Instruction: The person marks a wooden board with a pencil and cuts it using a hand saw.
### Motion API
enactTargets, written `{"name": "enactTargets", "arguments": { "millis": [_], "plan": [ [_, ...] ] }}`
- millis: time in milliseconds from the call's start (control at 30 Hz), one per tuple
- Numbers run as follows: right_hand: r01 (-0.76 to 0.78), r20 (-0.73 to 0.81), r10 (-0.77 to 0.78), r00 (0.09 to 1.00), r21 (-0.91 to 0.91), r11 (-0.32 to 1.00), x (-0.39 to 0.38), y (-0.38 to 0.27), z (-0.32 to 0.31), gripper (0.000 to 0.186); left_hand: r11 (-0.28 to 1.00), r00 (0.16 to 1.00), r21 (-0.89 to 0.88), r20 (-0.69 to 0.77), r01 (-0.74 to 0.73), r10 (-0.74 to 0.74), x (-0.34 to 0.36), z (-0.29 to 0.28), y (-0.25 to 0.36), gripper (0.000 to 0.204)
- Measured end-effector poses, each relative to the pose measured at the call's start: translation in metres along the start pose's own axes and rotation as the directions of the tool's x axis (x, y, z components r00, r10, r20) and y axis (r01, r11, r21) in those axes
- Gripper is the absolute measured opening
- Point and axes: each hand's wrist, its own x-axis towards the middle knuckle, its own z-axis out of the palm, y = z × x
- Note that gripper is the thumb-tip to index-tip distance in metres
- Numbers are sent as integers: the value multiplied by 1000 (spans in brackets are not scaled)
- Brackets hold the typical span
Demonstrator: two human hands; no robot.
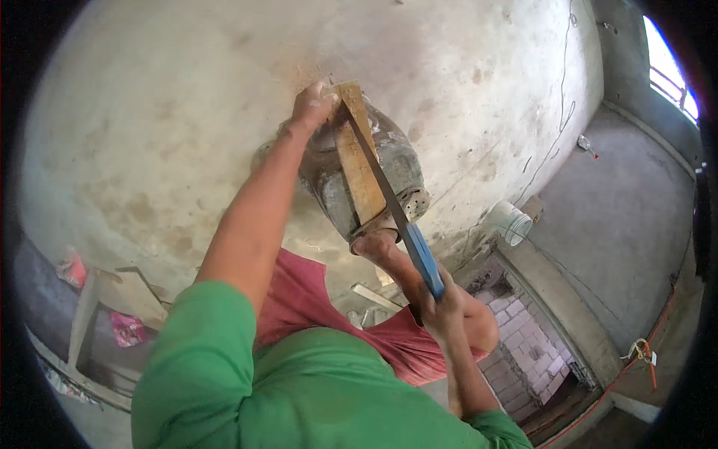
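Observation:
My right hand is closed around the blue handle of a handsaw. The saw's long dark blade slants away from me, and its tip end lies across a wooden board near the far end. At that far end my left hand grips the board's left edge, close beside the blade tip. Beneath the board is a grey, dirt-caked, rounded object whose kind I cannot make out. My bare foot is at the board's near end, and the saw passes just right of it.
A white bucket lies on its side to the right. Beyond it, an orange cord runs along the floor. Pale bricks fill a recess at lower right. At left are wooden boards and a pink packet.

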Motion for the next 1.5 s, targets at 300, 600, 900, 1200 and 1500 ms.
{"name": "enactTargets", "arguments": {
  "millis": [300,600,900,1200,1500],
  "plan": [
    [240,-215,-248,945,-62,969,206,-2,109,32,994,996,105,-81,-21,29,-11,15,24,48],
    [-18,-31,14,999,-107,994,-23,43,3,40,989,993,-121,89,83,-73,-4,-1,14,51],
    [279,-221,-278,935,-28,960,176,49,113,42,992,998,110,16,-64,63,0,0,24,45],
    [-19,-64,10,998,-129,991,-20,-20,-16,35,997,994,-75,106,22,-14,-1,-9,10,54],
    [147,-201,-183,962,-182,972,181,17,109,39,997,996,-48,76,-52,56,8,8,14,54]
  ]
}}
